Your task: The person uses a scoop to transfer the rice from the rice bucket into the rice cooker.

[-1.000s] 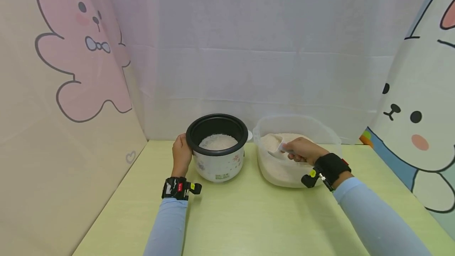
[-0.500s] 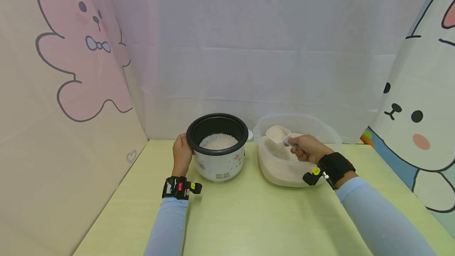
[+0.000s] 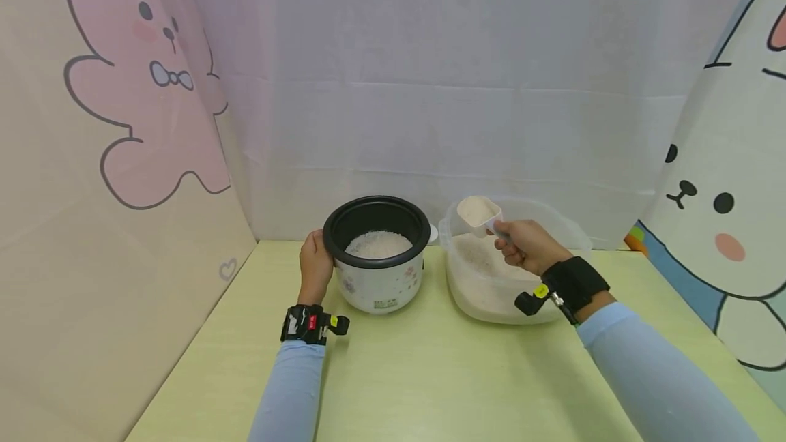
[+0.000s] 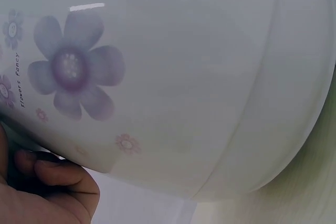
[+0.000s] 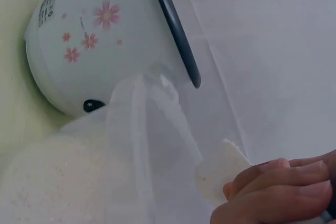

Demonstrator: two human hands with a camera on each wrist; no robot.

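Observation:
A white rice cooker [image 3: 383, 292] with a flower print and a black rim stands on the table, with white rice [image 3: 379, 245] inside its dark pot. My left hand [image 3: 316, 268] grips it at the left, just under the rim; curled fingers [image 4: 63, 177] show there in the left wrist view. In my right hand [image 3: 529, 245] is the handle of a white scoop [image 3: 479, 213] heaped with rice. The scoop is above the left back part of a clear plastic tub [image 3: 485, 302], over the rice [image 5: 58, 182] in it. My right fingers partly hide the scoop in the right wrist view.
The tub stands close to the right of the cooker, its rim [image 5: 139, 145] overlapping the cooker in the right wrist view. A pale curtain [image 3: 393, 87] hangs behind both. Printed cloth walls flank the light green table [image 3: 417, 380].
My right hand has raised the scoop, full of rice, from the rice in the tub to about the height of the tub's back rim. My left hand has stayed on the cooker.

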